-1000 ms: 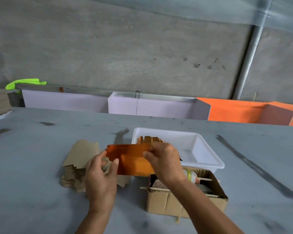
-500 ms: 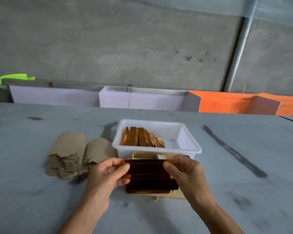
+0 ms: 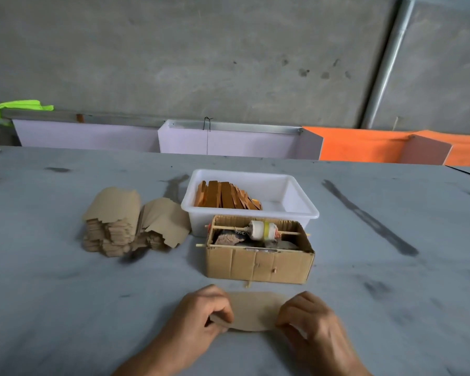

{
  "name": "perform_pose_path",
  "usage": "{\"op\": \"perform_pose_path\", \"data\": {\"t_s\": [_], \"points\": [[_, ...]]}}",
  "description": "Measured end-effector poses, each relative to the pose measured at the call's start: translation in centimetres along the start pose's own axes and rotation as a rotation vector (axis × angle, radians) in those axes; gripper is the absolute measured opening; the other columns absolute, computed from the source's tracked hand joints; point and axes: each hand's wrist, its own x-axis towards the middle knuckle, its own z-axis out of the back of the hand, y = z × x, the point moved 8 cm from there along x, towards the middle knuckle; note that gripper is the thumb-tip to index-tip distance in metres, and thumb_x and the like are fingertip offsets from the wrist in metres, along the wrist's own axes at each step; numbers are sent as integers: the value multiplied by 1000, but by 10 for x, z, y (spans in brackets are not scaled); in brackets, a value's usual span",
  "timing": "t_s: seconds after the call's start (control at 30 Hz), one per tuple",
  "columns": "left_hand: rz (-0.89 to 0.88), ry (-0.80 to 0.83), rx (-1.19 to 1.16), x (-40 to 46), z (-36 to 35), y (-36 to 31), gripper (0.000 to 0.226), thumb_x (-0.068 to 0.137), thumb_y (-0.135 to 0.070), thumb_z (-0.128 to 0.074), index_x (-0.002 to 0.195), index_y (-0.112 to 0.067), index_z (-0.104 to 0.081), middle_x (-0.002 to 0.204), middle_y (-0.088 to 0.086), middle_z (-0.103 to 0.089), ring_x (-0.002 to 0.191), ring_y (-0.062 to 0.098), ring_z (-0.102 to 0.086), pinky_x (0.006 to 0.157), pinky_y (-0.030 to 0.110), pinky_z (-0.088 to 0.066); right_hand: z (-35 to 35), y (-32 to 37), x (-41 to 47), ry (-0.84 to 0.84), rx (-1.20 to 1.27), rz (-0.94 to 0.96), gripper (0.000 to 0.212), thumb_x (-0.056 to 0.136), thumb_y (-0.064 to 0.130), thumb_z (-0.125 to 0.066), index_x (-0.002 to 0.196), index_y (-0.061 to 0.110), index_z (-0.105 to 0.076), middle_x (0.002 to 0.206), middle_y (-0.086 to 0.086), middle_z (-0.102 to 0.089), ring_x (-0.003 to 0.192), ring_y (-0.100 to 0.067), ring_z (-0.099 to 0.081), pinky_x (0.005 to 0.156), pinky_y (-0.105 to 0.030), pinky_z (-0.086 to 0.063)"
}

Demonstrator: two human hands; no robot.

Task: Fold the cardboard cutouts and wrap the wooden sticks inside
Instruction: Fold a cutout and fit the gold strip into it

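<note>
A flat, brown cardboard cutout with rounded edges (image 3: 251,310) is lying on the grey table (image 3: 65,294) near the viewer, plain side up. The left hand (image 3: 198,318) is pinching its left end with curled fingers, and the right hand (image 3: 310,321) is gripping its right end likewise. Behind it, an open brown cardboard box (image 3: 258,263) is holding a white spool on a thin wooden skewer (image 3: 263,230) above some dark wrapped items. Touching that box, a white plastic tub (image 3: 291,196) is holding orange-brown flat wooden sticks (image 3: 224,198). Stacks of brown cutouts (image 3: 120,223) are sitting to the left. Half a second ago the hands were holding the piece up, orange-brown side showing; now it is resting lower, nearer the body.
</note>
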Motion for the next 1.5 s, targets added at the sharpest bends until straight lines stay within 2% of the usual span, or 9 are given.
{"op": "perform_pose_path", "data": {"t_s": [0.13, 0.53, 0.63, 0.7, 0.8, 1.07, 1.27, 1.4, 1.5], "points": [[-42, 42, 75, -7, -7, -6, 12, 70, -16, -79, 80, -19, -73, 94, -13, -59, 93, -7, -49, 81, 6, -36, -9, 1, -5, 110, 14, -12, 10, 65, 12, -73, 65, 20, -67, 70, 9, -63, 64, -17, -61, 54, -25, -50], [179, -35, 53, -16, -6, 2, 7, 72, -13, -78, 68, -16, -74, 90, -17, -59, 94, -4, -52, 87, 15, -40, -12, -10, -12, 121, 108, -201, 8, 73, 11, -76, 69, 17, -71, 77, 5, -64, 78, -19, -56, 66, -36, -52], [215, -47, 79, -17, -5, 6, 6, 74, -15, -76, 69, -16, -74, 97, -20, -56, 101, -1, -50, 88, 8, -32, -16, -17, -12, 126, 115, -299, 4, 77, 17, -73, 73, 16, -72, 81, 4, -61, 85, -16, -51, 74, -30, -47], [242, -57, 95, -16, -7, 10, 6, 76, -17, -74, 70, -18, -73, 102, -20, -53, 107, -1, -47, 88, 3, -26, -23, -23, -12, 186, 91, -389, 13, 82, 25, -67, 80, 13, -72, 85, 5, -57, 92, -12, -46, 80, -23, -41], [288, -72, 138, -14, -9, 14, 5, 79, -22, -72, 74, -20, -72, 112, -18, -49, 113, 0, -41, 93, 6, -23, -31, -34, -8, 253, 44, -544, 16, 82, 26, -63, 87, 14, -72, 85, 5, -54, 93, -11, -44, 74, -16, -37], [441, -99, 183, -13, -6, 21, 10, 74, -29, -75, 65, -28, -71, 131, -16, -47, 121, 3, -34, 98, 13, -21, -37, -51, -2, 370, -12, -731, 16, 73, 27, -71, 80, 13, -73, 80, 0, -59, 89, -17, -53, 60, -21, -37], [495, -99, 141, -15, 0, 30, 23, 62, -26, -83, 53, -29, -62, 120, -17, -49, 116, 7, -38, 93, 16, -26, -37, -53, -8, 374, -23, -800, 15, 74, 32, -70, 63, 30, -61, 85, 7, -57, 101, -19, -47, 77, -23, -41], [335, -167, 216, -14, 4, 17, 26, 67, -8, -77, 65, -31, -65, 112, -13, -53, 113, 12, -44, 90, 10, -24, -35, -48, -17, 299, 84, -827, 29, 73, 32, -73, 54, 45, -54, 95, 16, -54, 101, -11, -33, 78, -25, -27], [-42, -100, 352, -13, -7, -17, 38, 64, 9, -69, 76, -27, -74, 98, -3, -60, 98, 8, -47, 77, 8, -36, -36, -44, -20, 263, 103, -818, 34, 77, 30, -71, 54, 49, -55, 97, 20, -51, 99, -6, -27, 79, -25, -21]]}}
